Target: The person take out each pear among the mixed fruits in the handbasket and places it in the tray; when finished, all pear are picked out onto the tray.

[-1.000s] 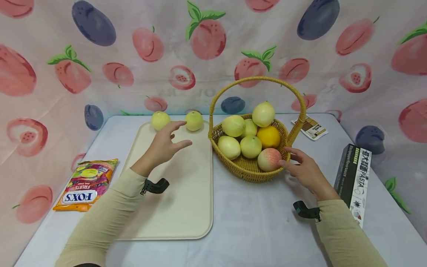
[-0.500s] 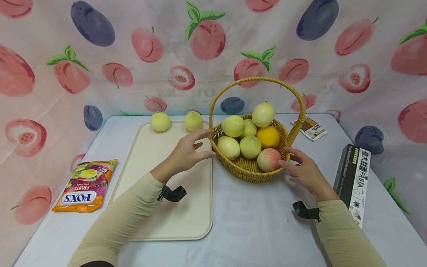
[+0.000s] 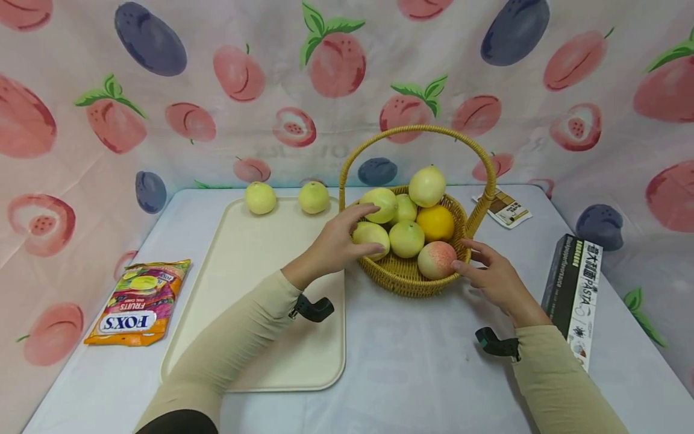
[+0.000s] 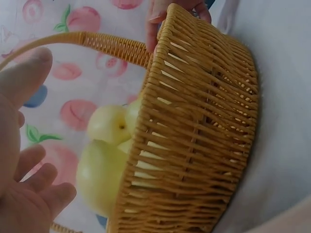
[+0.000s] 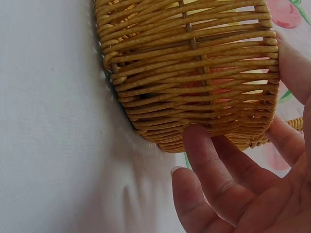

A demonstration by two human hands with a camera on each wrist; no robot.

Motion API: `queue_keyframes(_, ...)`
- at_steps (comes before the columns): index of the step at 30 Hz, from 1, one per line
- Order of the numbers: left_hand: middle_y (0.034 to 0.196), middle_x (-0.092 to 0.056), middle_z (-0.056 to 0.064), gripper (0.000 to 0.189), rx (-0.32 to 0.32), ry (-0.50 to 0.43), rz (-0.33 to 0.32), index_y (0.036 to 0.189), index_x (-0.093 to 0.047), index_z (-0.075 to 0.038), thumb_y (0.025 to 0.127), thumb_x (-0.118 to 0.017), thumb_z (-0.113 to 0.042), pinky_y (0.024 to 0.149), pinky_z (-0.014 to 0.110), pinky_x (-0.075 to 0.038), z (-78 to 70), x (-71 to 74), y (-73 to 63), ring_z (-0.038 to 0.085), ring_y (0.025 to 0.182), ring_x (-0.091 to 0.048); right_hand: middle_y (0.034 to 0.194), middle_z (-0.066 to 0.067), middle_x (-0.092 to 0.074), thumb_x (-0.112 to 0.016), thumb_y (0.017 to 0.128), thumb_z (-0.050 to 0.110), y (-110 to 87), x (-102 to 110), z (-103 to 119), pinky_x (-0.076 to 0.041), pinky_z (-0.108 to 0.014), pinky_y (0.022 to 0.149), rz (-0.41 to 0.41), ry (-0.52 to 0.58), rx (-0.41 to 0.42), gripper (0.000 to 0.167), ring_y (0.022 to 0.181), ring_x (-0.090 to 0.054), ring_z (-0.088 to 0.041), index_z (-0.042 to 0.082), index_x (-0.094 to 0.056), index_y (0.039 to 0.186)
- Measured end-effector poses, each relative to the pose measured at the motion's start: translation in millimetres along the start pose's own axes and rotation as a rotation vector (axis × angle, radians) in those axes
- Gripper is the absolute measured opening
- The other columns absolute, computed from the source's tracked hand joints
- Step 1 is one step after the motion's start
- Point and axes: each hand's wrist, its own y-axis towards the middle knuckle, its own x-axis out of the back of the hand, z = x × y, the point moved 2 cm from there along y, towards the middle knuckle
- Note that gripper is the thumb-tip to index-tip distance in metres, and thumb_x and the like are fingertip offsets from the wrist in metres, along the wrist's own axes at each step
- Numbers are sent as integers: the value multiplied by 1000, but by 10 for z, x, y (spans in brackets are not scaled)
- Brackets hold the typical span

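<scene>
A wicker basket (image 3: 403,284) with a tall arched handle holds several pale yellow-green fruits (image 3: 408,239), an orange (image 3: 436,223) and a pink-and-cream peach (image 3: 437,260). My left hand (image 3: 338,241) hovers at the basket's left rim, thumb and fingers spread around the leftmost pale fruit (image 3: 374,239); a gap to that fruit shows in the left wrist view. On the other side, my right hand (image 3: 496,277) grips the basket's right rim, thumb beside the peach. In the right wrist view its fingers (image 5: 209,170) lie against the outer weave.
Beneath the left forearm lies a cream tray (image 3: 260,289), with two pale green fruits (image 3: 260,198) at its far edge. A candy bag (image 3: 138,301) is left of the tray. A pasta box (image 3: 575,295) and a small packet (image 3: 506,208) lie at right.
From above the tray, my left hand has moved right to the pale fruit at the basket's left side. My right hand stays on the rim, and the basket has not moved.
</scene>
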Motion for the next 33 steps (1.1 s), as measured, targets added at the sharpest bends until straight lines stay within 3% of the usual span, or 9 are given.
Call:
queue_keyframes(4,153,-41,14,71,8,-3,-11,147,-47,-4,87,-81,-23,107,45,-41,24,-52,73,24,140,-39,155,-30,-29,-65,93,55,1,-4,-3,-49,-55,96,0,1,-1,86,133,-39,-46,12,-30,158)
queue_keyframes(9,154,-39,16,71,10,60,-13,147,-49,-6,87,-81,-26,111,42,-37,68,-94,161,26,143,-34,155,-30,-28,-65,92,57,14,-13,-1,-50,-53,94,-2,-3,-6,87,132,-40,-46,13,-31,158)
queue_keyframes(14,158,-33,15,71,43,103,3,147,-49,-9,87,-81,-29,114,47,-31,114,-114,256,29,145,-30,155,-30,-29,-65,92,57,18,-13,0,-50,-52,94,-6,-6,-10,87,129,-44,-45,13,-31,158)
queue_keyframes(21,162,-25,10,73,107,103,18,151,-45,-12,89,-79,-31,115,50,-28,172,-151,400,32,147,-22,154,-30,-30,-66,92,55,19,0,3,-50,-52,94,-8,-7,-9,86,128,-45,-44,13,-30,158)
queue_keyframes(33,164,-20,9,72,154,108,-2,152,-43,-15,91,-76,-32,116,50,-25,271,-199,544,29,150,-15,154,-31,-30,-66,94,51,10,-3,11,-51,-51,92,-10,-6,1,83,130,-42,-46,11,-31,158)
